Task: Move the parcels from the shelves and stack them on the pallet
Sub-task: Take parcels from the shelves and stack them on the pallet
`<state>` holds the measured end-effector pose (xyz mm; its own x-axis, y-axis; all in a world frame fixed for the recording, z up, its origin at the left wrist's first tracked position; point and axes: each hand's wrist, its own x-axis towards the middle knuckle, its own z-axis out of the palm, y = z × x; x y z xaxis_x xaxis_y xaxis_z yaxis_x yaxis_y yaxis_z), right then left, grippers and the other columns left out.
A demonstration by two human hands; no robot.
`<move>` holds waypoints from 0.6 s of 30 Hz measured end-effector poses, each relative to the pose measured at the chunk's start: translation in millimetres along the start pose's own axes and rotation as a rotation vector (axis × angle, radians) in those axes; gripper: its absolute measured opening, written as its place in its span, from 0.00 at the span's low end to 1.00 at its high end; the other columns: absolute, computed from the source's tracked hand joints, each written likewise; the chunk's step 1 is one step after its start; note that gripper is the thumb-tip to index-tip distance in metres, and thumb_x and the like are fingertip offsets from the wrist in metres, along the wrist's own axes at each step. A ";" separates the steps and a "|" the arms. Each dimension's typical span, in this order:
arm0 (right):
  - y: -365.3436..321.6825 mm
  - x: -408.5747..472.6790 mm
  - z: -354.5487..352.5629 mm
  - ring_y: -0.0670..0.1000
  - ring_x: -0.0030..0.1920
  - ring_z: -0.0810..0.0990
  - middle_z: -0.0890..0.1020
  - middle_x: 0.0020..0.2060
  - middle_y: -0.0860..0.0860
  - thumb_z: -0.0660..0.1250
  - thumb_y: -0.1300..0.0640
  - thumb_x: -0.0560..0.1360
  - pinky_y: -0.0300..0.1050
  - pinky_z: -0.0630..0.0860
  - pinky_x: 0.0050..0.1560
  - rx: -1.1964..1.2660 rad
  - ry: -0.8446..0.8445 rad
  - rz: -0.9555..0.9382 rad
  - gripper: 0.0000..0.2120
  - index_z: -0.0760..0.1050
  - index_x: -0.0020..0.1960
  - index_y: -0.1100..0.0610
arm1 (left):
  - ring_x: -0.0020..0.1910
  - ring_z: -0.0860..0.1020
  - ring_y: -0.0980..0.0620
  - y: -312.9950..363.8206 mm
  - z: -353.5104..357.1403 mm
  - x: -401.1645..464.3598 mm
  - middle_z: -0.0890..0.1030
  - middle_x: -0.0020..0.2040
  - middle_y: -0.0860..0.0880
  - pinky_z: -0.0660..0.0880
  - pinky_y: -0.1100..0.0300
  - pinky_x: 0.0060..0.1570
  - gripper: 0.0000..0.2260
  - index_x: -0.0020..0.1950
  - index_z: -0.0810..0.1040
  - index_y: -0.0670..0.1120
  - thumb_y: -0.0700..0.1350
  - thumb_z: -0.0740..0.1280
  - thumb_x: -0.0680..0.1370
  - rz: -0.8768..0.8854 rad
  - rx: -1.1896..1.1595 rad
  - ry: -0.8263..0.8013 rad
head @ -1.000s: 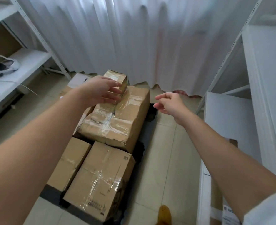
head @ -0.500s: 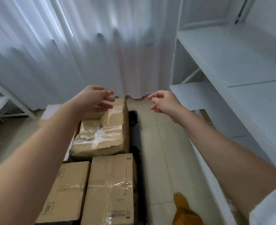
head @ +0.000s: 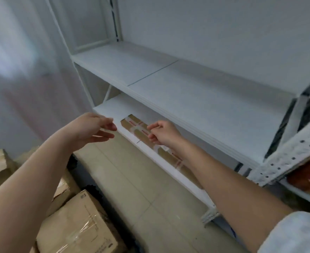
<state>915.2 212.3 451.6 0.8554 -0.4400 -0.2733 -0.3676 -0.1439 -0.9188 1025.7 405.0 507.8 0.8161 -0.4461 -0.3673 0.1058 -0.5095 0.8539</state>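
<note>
White shelf (head: 196, 92) | flat parcel (head: 132, 123) sits low, half hidden | left hand (head: 90, 128) and right hand (head: 162, 133) loosely curled, holding nothing | risk: awkward low grip, parcel may slip.

A long taped parcel (head: 137, 126) on the lower shelf (head: 112, 106) was mostly hidden by the shelf board above (head: 196, 92) and by the right hand (head: 162, 132). At lower left, stacked boxes (head: 77, 227) ran off the frame edge. The curtain (head: 13, 57) at upper left was blurred. A red object (head: 309, 176) at right edge was cut off, unidentifiable.
</note>
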 end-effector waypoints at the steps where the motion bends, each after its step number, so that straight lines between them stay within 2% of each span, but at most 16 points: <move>1: 7.3 -14.8 -20.4 0.49 0.37 0.79 0.81 0.36 0.52 0.59 0.63 0.79 0.37 0.76 0.38 0.010 0.019 0.014 0.09 0.77 0.47 0.55 | 0.49 0.83 0.45 9.5 20.2 -2.4 0.84 0.52 0.43 0.78 0.50 0.56 0.10 0.48 0.80 0.41 0.46 0.65 0.82 0.010 0.014 -0.041; 4: 33.3 -63.5 -83.5 0.48 0.38 0.80 0.82 0.38 0.52 0.59 0.64 0.79 0.37 0.77 0.41 0.006 0.090 0.039 0.09 0.77 0.50 0.56 | 0.48 0.83 0.44 41.0 90.5 -12.7 0.84 0.53 0.41 0.78 0.51 0.56 0.11 0.51 0.80 0.37 0.46 0.65 0.81 0.056 0.040 -0.161; 7: 68.8 -118.6 -147.3 0.46 0.37 0.80 0.83 0.41 0.53 0.59 0.63 0.79 0.36 0.78 0.41 0.005 0.205 0.096 0.09 0.77 0.52 0.55 | 0.49 0.83 0.44 70.3 173.1 -39.5 0.84 0.53 0.41 0.79 0.53 0.54 0.14 0.39 0.74 0.40 0.46 0.65 0.81 0.097 0.061 -0.303; 9: 94.5 -156.9 -187.5 0.45 0.37 0.80 0.83 0.41 0.52 0.59 0.63 0.79 0.38 0.79 0.44 0.019 0.285 0.129 0.10 0.78 0.52 0.55 | 0.50 0.83 0.44 84.8 229.0 -64.6 0.85 0.52 0.42 0.79 0.53 0.54 0.15 0.37 0.72 0.41 0.46 0.65 0.81 0.131 0.078 -0.388; 14: 154.2 -267.5 -274.1 0.47 0.39 0.78 0.82 0.41 0.53 0.59 0.62 0.81 0.37 0.77 0.41 0.105 0.423 0.195 0.09 0.77 0.56 0.58 | 0.49 0.84 0.44 103.4 357.5 -139.5 0.84 0.53 0.42 0.80 0.52 0.55 0.09 0.49 0.80 0.39 0.45 0.65 0.82 0.200 0.128 -0.571; 18: 202.6 -356.0 -334.9 0.47 0.43 0.81 0.84 0.45 0.52 0.60 0.60 0.81 0.42 0.80 0.50 0.101 0.492 0.274 0.09 0.78 0.54 0.55 | 0.49 0.83 0.44 108.1 448.1 -195.5 0.84 0.52 0.41 0.79 0.51 0.54 0.07 0.54 0.81 0.40 0.40 0.64 0.80 0.217 0.151 -0.640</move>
<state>414.0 42.9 458.2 0.4545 -0.8136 -0.3626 -0.4945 0.1081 -0.8624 623.0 107.4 506.7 0.3094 -0.8723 -0.3787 -0.1398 -0.4357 0.8892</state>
